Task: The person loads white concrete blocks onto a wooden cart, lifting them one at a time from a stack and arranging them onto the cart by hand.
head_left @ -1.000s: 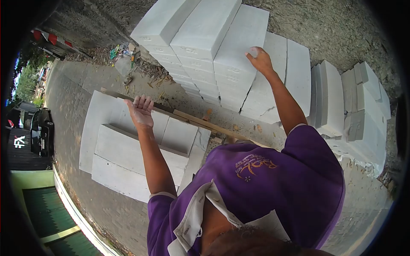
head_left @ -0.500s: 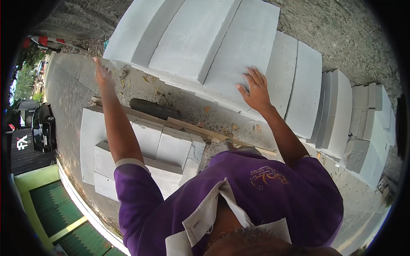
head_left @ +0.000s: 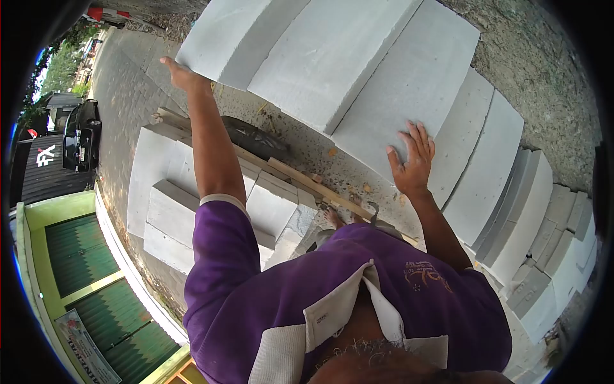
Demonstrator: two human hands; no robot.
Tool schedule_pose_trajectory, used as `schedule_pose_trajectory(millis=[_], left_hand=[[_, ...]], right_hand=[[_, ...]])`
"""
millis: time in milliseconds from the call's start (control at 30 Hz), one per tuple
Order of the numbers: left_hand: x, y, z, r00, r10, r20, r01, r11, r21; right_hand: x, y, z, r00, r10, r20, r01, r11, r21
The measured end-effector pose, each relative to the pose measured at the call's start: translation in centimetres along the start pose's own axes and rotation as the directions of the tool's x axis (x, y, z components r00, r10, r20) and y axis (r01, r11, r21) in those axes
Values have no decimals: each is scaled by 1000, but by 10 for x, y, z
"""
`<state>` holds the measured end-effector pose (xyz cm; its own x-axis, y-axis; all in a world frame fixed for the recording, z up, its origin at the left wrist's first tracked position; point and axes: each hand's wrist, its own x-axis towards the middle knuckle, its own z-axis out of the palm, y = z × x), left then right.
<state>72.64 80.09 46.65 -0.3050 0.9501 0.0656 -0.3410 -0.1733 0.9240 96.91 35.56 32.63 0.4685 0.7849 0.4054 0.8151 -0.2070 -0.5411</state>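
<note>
Several large pale-grey concrete blocks are stacked along the top and right. My left hand point(head_left: 184, 77) is against the near left corner of the leftmost top block point(head_left: 224, 38), fingers stretched out and partly hidden by its edge. My right hand point(head_left: 414, 159) lies palm down with fingers spread on another top block point(head_left: 409, 83), near its front edge. Between these two sits a middle block point(head_left: 326, 64), with a thin gap on its right side. Neither hand has lifted a block.
A lower pile of blocks point(head_left: 150, 173) stands at the left beside a wooden plank point(head_left: 320, 191). More blocks point(head_left: 527, 211) continue to the right along a rough wall point(head_left: 531, 70). A black car point(head_left: 81, 134) and green shutters point(head_left: 83, 253) are across the paved road point(head_left: 125, 96).
My left hand has come from open air beside the stack onto the leftmost block's corner. My right hand stays flat on its block. The view has shifted, moving the scene rightward.
</note>
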Motion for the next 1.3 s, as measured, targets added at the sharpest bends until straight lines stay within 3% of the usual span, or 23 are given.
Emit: schedule_pose_trajectory(millis=[200, 367, 400, 467, 533, 633, 700, 733, 767, 800, 867, 900, 933, 967, 1067, 1133, 1200, 1233, 1267, 1300], left_hand=[[15, 20, 1, 987, 150, -54, -145, 986, 80], [-54, 34, 11, 971, 187, -147, -154, 965, 210], [-66, 31, 11, 967, 177, -184, -122, 953, 276], [-68, -4, 2, 957, 193, -217, -145, 965, 217], [-88, -24, -15, 971, 222, -84, -192, 943, 273], [-111, -16, -14, 968, 233, -93, -202, 943, 265], [-132, -4, -16, 988, 151, -18, -141, 956, 259], [-140, -5, -21, 987, 152, 45, -159, 964, 212], [-151, -7, -25, 981, 163, 101, -179, 968, 174], [-181, 10, -24, 994, 111, 13, -109, 936, 334], [-220, 15, -34, 988, 83, 132, -125, 926, 355], [-235, 10, -37, 966, 182, 184, -227, 939, 259], [-248, 11, -45, 953, 161, 257, -232, 932, 278], [-253, 16, -51, 935, 126, 332, -230, 927, 297], [-238, 25, -55, 922, -5, 387, -142, 926, 351], [-222, 11, -47, 891, -1, 454, -178, 919, 351], [-219, 12, -35, 827, 80, 557, -245, 942, 228], [-215, 13, -33, 807, -9, 591, -67, 992, 106], [-223, 36, -33, 788, -68, 612, -33, 988, 153], [-222, 29, -31, 792, -65, 607, -12, 993, 121]], right_hand=[[1, -2, 3, 999, -19, 44, 22, 998, -61], [-1, -2, 2, 999, -40, -6, 40, 997, -63], [-2, -3, 2, 999, -38, -2, 38, 998, -45], [-3, -1, 2, 999, -43, -13, 43, 999, -28], [-4, -2, 0, 999, -40, -29, 39, 999, -34], [-11, -3, -5, 999, -46, -15, 45, 998, -35], [0, -9, 1, 999, 38, 15, -36, 990, -136], [20, -17, 4, 1000, -14, 8, 15, 994, -110], [42, -28, 4, 997, 37, -66, -28, 991, 130], [62, -41, 3, 989, 104, -104, -59, 928, 369], [113, -76, -6, 948, 317, -25, -218, 704, 676], [133, -78, -6, 943, 334, 9, -214, 585, 782], [148, -84, -6, 934, 354, 44, -212, 454, 865], [155, -104, -22, 912, 400, 88, -261, 402, 877], [153, -101, -19, 906, 414, 91, -290, 448, 846], [150, -92, -10, 937, 336, 97, -224, 365, 904], [149, -99, -13, 907, 389, 159, -236, 160, 958], [157, -75, 4, 898, 400, 185, -221, 45, 974], [162, -63, 11, 864, 447, 231, -271, 27, 962], [162, -69, 5, 864, 395, 314, -299, -101, 949]])
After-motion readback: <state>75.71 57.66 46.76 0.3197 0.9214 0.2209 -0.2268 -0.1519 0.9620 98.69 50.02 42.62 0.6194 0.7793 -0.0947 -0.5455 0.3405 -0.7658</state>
